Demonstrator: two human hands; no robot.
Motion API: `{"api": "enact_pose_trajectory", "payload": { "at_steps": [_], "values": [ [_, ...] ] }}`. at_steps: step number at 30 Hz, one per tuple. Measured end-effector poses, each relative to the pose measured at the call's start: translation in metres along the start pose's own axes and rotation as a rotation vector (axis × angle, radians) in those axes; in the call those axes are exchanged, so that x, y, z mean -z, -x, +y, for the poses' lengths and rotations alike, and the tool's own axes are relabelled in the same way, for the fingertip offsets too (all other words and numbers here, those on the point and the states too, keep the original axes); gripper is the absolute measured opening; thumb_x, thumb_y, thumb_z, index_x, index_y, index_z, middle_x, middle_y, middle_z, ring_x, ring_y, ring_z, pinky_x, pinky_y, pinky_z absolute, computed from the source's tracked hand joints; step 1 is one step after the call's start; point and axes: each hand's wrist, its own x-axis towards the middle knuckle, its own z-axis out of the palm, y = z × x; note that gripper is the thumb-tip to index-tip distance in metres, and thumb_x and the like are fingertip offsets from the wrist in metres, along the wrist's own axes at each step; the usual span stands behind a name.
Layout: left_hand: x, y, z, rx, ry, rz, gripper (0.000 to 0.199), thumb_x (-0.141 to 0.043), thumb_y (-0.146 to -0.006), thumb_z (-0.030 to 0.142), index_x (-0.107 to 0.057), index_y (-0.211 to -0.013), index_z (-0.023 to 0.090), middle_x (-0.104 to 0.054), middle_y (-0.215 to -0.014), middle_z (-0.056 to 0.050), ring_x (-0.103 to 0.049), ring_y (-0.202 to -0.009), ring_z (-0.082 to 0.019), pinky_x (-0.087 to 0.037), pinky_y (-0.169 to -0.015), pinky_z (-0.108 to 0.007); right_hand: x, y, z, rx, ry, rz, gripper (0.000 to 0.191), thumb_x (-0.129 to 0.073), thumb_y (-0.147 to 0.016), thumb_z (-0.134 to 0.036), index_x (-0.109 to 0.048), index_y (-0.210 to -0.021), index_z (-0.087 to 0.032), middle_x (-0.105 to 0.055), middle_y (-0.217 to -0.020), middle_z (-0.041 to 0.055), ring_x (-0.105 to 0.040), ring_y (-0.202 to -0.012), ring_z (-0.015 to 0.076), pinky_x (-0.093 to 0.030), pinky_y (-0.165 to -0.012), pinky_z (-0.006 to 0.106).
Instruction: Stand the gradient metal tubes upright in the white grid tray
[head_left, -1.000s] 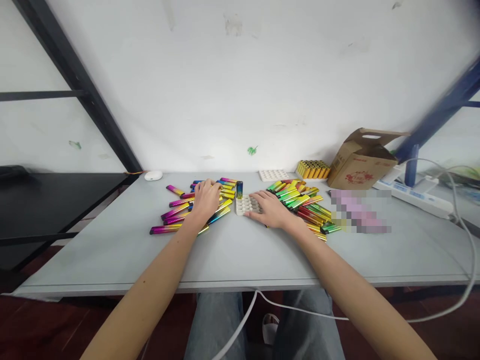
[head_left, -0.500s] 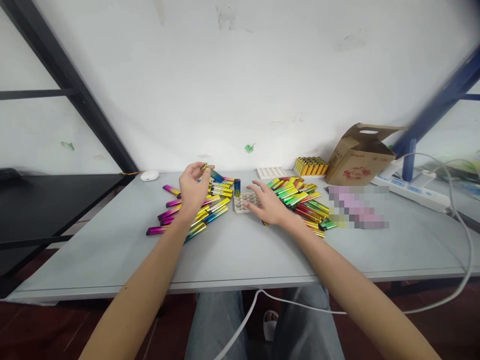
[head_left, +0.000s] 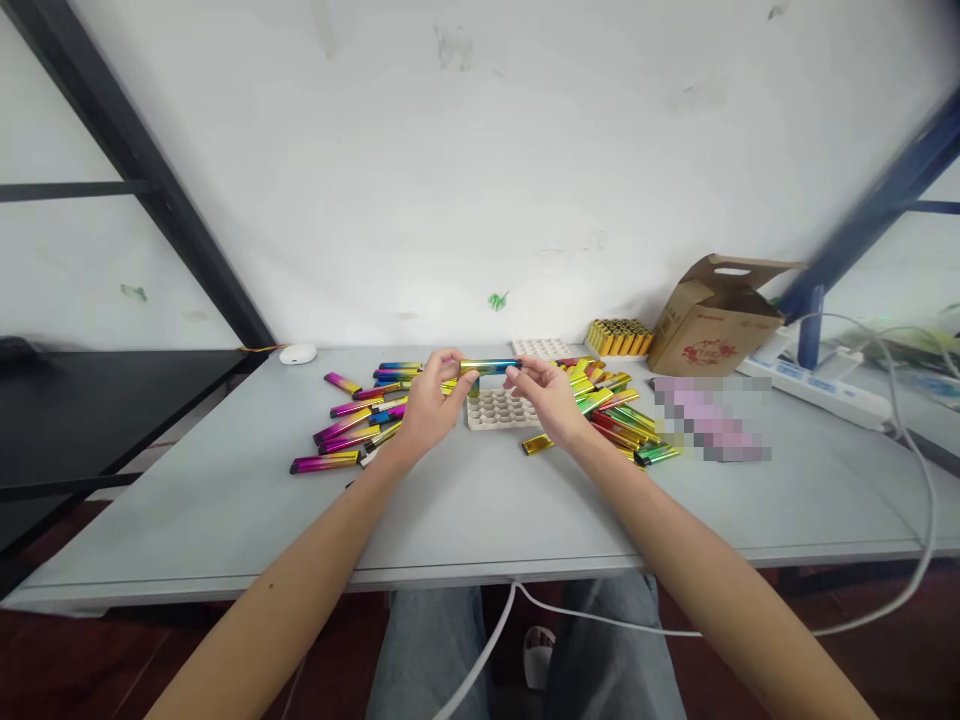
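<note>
Above the white tray of round holes (head_left: 501, 410), a shiny blue-and-gold tube (head_left: 491, 367) lies level between my two hands. My left hand (head_left: 435, 400) pinches its left end, and the fingers of my right hand (head_left: 546, 395) are closed on its right end. Behind my left thumb, a standing tube (head_left: 474, 386) in the tray is partly hidden. Many purple, gold and blue tubes (head_left: 349, 440) with dark ends lie loose on the left. A pile of green, gold and red tubes (head_left: 619, 425) lies to the right, beside my right hand.
Farther back are a second white tray (head_left: 541, 348), a tray packed with upright yellow tubes (head_left: 620, 338) and an open cardboard box (head_left: 712, 320). A power strip (head_left: 817, 390) with white cables sits at right. A small white case (head_left: 298, 354) stands at the back left.
My left hand has carried the tube right and turned it level over the tray. My right hand, spread over the tray before, has closed on its other end.
</note>
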Motion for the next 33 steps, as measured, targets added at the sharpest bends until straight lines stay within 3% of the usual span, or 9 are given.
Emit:
{"api": "enact_pose_trajectory", "payload": {
  "at_steps": [4, 8, 10, 14, 17, 20, 26, 33],
  "values": [
    [-0.005, 0.006, -0.001, -0.148, -0.275, -0.047, 0.021, -0.061, -0.09, 0.041, -0.059, -0.101, 0.022, -0.073, -0.096, -0.002, -0.069, -0.094, -0.021, -0.049, -0.087, -0.033, 0.002, 0.0, -0.006, -0.067, -0.253, 0.066, 0.038, -0.086, -0.059, -0.041, -0.065, -0.086, -0.023, -0.064, -0.075, -0.0054, -0.057, -0.068, 0.0085, -0.045, -0.065, 0.023],
    [-0.013, 0.013, -0.001, -0.227, -0.365, -0.182, 0.019, -0.053, -0.095, 0.038, -0.063, -0.099, 0.022, -0.073, -0.093, -0.002, -0.067, -0.092, -0.02, -0.049, -0.087, -0.033, 0.004, 0.0, -0.012, -0.155, -0.481, 0.017, 0.034, -0.081, -0.068, -0.045, -0.064, -0.092, -0.027, -0.068, -0.091, -0.0044, -0.063, -0.085, 0.0108, -0.049, -0.076, 0.024],
    [-0.015, 0.015, -0.002, -0.236, -0.388, -0.244, 0.02, -0.052, -0.096, 0.037, -0.064, -0.102, 0.022, -0.072, -0.098, -0.003, -0.066, -0.095, -0.02, -0.05, -0.088, -0.035, 0.006, 0.0, -0.014, -0.2, -0.563, -0.021, 0.031, -0.077, -0.075, -0.044, -0.062, -0.098, -0.029, -0.066, -0.087, -0.0048, -0.064, -0.084, 0.011, -0.05, -0.077, 0.024],
    [-0.017, 0.017, -0.006, -0.273, -0.422, -0.398, 0.024, -0.053, -0.095, 0.035, -0.065, -0.11, 0.02, -0.07, -0.112, -0.006, -0.063, -0.109, -0.023, -0.048, -0.098, -0.039, 0.012, 0.0, -0.019, -0.269, -0.644, -0.121, 0.022, -0.064, -0.087, -0.044, -0.06, -0.099, -0.027, -0.052, -0.065, -0.0062, -0.053, -0.059, 0.009, -0.047, -0.06, 0.022],
    [-0.017, 0.018, -0.011, -0.324, -0.449, -0.522, 0.029, -0.046, -0.099, 0.032, -0.064, -0.119, 0.021, -0.063, -0.13, -0.008, -0.052, -0.129, -0.024, -0.04, -0.11, -0.043, 0.014, 0.001, -0.022, -0.334, -0.658, -0.156, 0.034, -0.054, -0.089, -0.055, -0.057, -0.086, -0.021, -0.038, -0.057, -0.0064, -0.038, -0.047, 0.0084, -0.037, -0.045, 0.02],
    [-0.017, 0.018, -0.015, -0.334, -0.487, -0.602, 0.034, -0.041, -0.101, 0.029, -0.061, -0.127, 0.022, -0.055, -0.14, -0.009, -0.044, -0.136, -0.026, -0.037, -0.113, -0.047, 0.014, 0.002, -0.024, -0.378, -0.647, -0.178, 0.043, -0.051, -0.089, -0.058, -0.045, -0.069, -0.02, -0.029, -0.054, -0.0073, -0.027, -0.043, 0.0073, -0.029, -0.04, 0.018],
    [-0.016, 0.016, -0.022, -0.365, -0.454, -0.63, 0.045, -0.038, -0.094, 0.008, -0.06, -0.129, 0.024, -0.055, -0.141, -0.006, -0.045, -0.136, -0.023, -0.038, -0.113, -0.044, 0.014, 0.002, -0.023, -0.435, -0.675, -0.206, 0.044, -0.046, -0.09, -0.052, -0.033, -0.063, -0.021, -0.022, -0.051, -0.0083, -0.016, -0.042, 0.007, -0.02, -0.036, 0.017],
    [-0.015, 0.015, -0.022, -0.367, -0.435, -0.654, 0.049, -0.036, -0.092, 0.004, -0.059, -0.131, 0.024, -0.052, -0.144, -0.006, -0.041, -0.139, -0.022, -0.036, -0.115, -0.045, 0.012, 0.003, -0.022, -0.405, -0.652, -0.242, 0.04, -0.05, -0.087, -0.049, -0.034, -0.063, -0.021, -0.024, -0.051, -0.0078, -0.019, -0.043, 0.0073, -0.023, -0.038, 0.018]
  ]
}}
